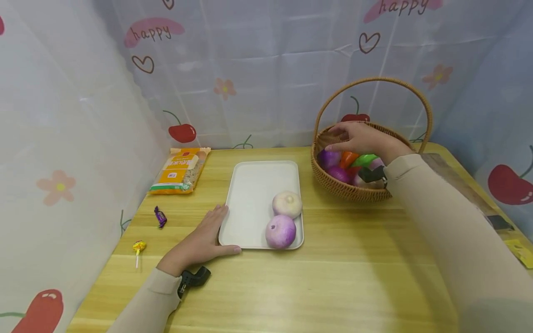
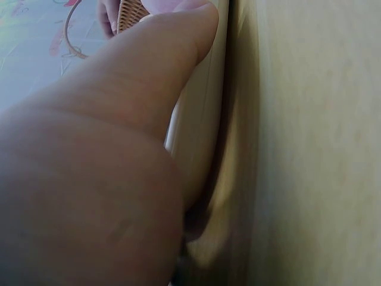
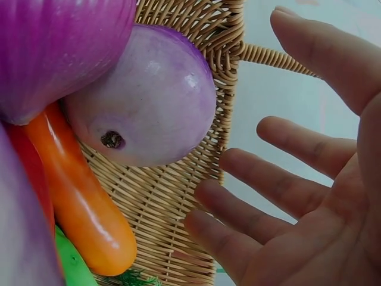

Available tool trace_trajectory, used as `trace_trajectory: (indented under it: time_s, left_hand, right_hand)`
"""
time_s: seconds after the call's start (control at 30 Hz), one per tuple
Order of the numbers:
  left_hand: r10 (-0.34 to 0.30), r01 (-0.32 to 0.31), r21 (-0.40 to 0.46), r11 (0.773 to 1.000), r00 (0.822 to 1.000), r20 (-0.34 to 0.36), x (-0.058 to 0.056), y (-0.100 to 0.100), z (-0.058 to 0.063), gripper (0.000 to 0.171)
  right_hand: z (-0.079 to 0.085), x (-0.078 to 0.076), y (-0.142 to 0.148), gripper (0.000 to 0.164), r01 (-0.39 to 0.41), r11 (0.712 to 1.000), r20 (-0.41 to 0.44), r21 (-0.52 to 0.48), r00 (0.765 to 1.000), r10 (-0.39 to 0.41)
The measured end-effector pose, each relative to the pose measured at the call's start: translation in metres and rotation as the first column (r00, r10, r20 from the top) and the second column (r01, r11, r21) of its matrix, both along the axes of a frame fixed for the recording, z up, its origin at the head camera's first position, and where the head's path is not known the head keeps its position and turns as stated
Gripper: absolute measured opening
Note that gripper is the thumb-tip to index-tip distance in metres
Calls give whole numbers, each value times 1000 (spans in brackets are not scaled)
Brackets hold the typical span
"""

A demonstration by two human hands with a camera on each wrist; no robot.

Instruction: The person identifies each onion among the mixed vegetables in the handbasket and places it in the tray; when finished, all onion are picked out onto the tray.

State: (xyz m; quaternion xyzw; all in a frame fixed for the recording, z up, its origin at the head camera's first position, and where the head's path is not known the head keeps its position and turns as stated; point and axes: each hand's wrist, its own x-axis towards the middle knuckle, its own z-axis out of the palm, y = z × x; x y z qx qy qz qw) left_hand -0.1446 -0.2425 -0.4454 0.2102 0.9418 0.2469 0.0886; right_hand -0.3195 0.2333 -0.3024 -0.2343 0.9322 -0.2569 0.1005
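Observation:
My left hand [image 1: 201, 243] rests at the near left corner of a white tray [image 1: 249, 199], fingers along its side and thumb at the front edge. On the tray's right side sit two purple-and-white turnips, a paler turnip [image 1: 287, 204] behind a more purple turnip [image 1: 281, 231]. Over the wicker basket [image 1: 345, 187] reaches my right hand [image 1: 361, 138], fingers spread and holding nothing. The right wrist view shows its fingers apart from a turnip [image 3: 149, 101]. Beside that turnip are a purple onion [image 3: 59, 47], an orange vegetable [image 3: 86, 196] and a green one [image 3: 72, 262].
An orange-and-clear food packet [image 1: 180, 171] lies at the back left. Nearer are a purple-wrapped candy [image 1: 160, 217] and a yellow lollipop [image 1: 139, 247]. The basket's tall handle [image 1: 374, 79] arches above it. A yellow packet [image 1: 519, 252] sits at the right edge.

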Motion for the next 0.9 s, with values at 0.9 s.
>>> trace_trajectory:
  time_s: [0.9]
  left_hand:
    - [8, -8, 1, 1000, 1000, 7, -1, -1, -3, 133]
  right_hand:
    - [-4, -5, -3, 79, -23, 999, 9, 43, 1000, 23]
